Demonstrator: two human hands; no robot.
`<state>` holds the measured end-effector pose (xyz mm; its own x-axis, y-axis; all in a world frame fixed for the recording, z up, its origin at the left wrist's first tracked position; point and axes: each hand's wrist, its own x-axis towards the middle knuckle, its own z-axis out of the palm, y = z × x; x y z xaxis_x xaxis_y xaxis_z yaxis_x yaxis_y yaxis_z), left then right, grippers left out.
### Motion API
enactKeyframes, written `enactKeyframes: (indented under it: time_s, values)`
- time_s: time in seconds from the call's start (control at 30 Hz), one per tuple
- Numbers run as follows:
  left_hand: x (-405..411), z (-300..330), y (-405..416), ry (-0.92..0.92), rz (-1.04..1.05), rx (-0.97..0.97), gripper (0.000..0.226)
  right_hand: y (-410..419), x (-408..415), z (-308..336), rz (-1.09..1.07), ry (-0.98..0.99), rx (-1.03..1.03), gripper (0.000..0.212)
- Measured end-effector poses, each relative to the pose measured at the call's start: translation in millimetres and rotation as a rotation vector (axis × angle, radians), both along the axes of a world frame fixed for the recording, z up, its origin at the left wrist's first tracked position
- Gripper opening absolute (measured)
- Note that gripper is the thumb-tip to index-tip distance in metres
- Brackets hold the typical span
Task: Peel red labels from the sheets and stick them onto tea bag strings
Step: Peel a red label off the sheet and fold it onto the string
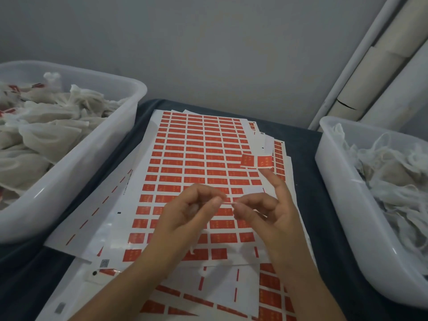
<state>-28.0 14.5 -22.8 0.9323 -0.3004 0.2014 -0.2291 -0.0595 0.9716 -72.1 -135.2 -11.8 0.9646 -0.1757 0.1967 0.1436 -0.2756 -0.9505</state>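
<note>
Dark blue cloth [305, 163] over the table, grey wall [208, 42] at the far side, pale pipes [375, 72] leaning up the far-right corner. White plastic tub [76, 172] at left, heaped with filled tea bags [46, 126], a few red tags among them at its far-left edge. Second white tub [342, 205] at right, holding a looser tangle of white mesh bags [393, 181]. Between the tubs, overlapping label sheets [196, 158] spread from near to far: top sheet dense with rows of red rectangular labels, sheets under it at near left mostly stripped to thin red slivers and bare backing.

Both hands raised just above the middle of the top sheet, forearms coming in from the near edge. Left hand [185, 216] with fingers curled, thumb and forefinger pinching one end of a thin white string [228, 201]. Right hand [268, 212] opposite, thumb and forefinger pinching the other end of that short stretch, fingertips of the two hands almost touching. Right middle finger extended toward the far side, a peeled red label [256, 161] stuck at its tip, folded in the middle so two red halves show side by side, hanging above the right margin of the sheet. Tea bag belonging to the string not clearly visible; whether hidden below the left hand, cannot tell.
</note>
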Motion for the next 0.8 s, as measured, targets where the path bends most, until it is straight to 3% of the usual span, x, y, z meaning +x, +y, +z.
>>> enactKeyframes:
  time_s: [0.07,0.17,0.23,0.37,0.47,0.6,0.8]
  values:
    - [-11.6,8.3,2.2,-0.126,0.019,0.064,0.01,-3.4,1.0,-2.2,-0.049,-0.021,-0.018,0.052]
    - [-2.6,-1.1,0.0,-0.12,0.039,0.142,0.005,-5.0,0.0,-2.7,-0.063,-0.016,-0.065,0.053]
    - [1.5,-4.9,1.8,-0.146,0.044,0.145,0.014,-6.0,0.2,-3.1,-0.081,-0.013,-0.102,0.051]
    - [2.4,-6.3,4.9,-0.107,0.079,0.088,0.015,-11.2,0.7,-0.6,-0.13,-0.033,-0.09,0.029]
    - [2.6,-5.1,4.7,-0.108,0.06,0.093,0.018,-9.3,-0.8,5.7,-0.042,-0.008,-0.079,0.015]
    - [-0.4,-3.9,3.0,-0.167,-0.004,0.137,0.027,-0.9,-0.5,0.1,0.098,0.026,-0.139,0.017]
    - [-0.9,-4.7,4.5,-0.177,-0.032,0.155,0.029,-7.2,0.2,-4.2,0.096,0.039,-0.147,0.016]
